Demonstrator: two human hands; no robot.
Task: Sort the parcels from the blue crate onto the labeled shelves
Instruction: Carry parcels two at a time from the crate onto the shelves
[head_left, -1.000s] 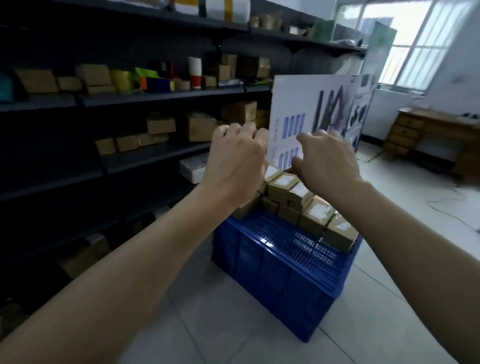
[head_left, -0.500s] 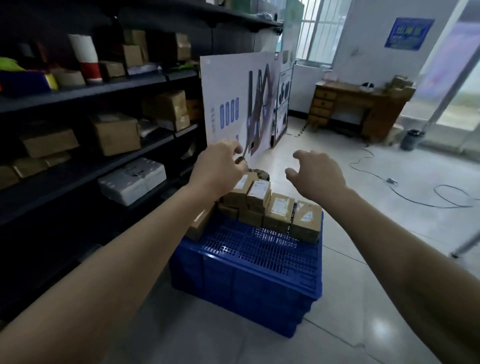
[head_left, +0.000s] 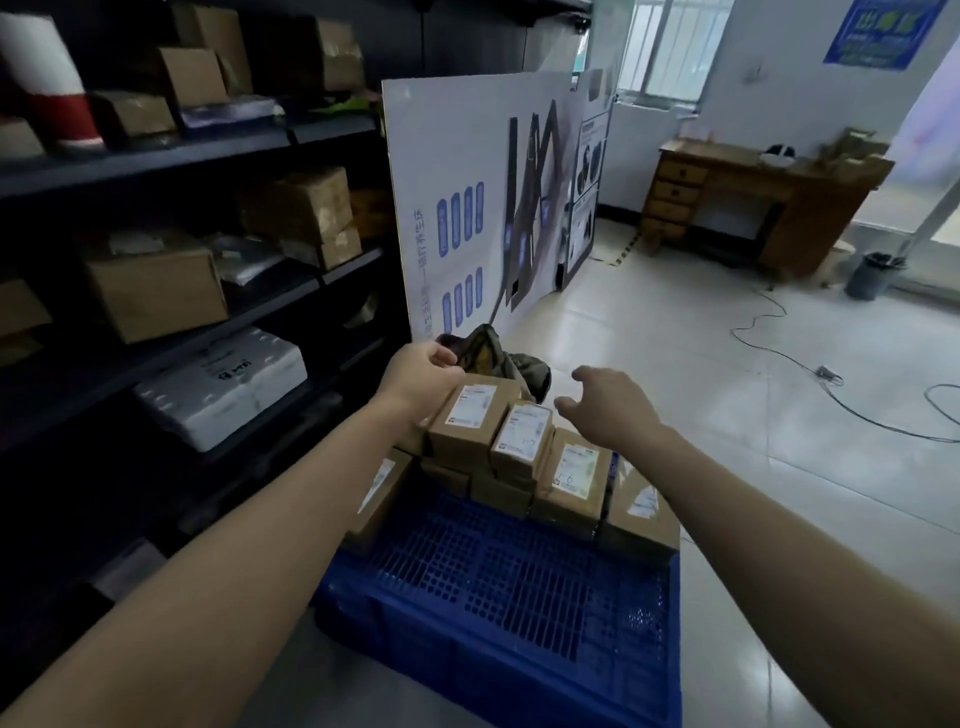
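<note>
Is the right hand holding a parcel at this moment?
No, the right hand hovers open above the parcels, holding nothing.

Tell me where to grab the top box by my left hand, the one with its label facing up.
Take the top box from above by its two short ends, thumb on the near end and fingers over the far one. It lies flat, label up, and its right side sits against the next box, so there is probably no finger room there.
</note>
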